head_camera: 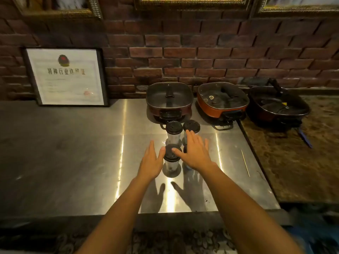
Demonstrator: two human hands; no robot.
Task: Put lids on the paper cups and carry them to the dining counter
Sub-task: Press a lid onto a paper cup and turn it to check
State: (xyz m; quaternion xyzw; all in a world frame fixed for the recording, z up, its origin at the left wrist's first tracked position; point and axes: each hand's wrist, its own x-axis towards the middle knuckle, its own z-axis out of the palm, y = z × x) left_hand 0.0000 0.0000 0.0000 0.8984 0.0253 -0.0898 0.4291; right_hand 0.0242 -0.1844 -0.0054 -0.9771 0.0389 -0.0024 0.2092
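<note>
On the steel counter (73, 153), 3 lidded cups (174, 136).
Left hand (152, 160) and right hand (194, 151) flank the nearest cup (171, 163), fingers straight and spread, holding nothing.

We see a smooth, glossy metal countertop (73, 162), clear plastic-looking cups (173, 139) under matt black lids (173, 127), glossy glass pot lids (159, 96), a rough matt brick wall (201, 52), and a polished mottled stone slab (293, 162).

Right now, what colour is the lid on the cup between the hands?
The lid is black; head view.
</note>
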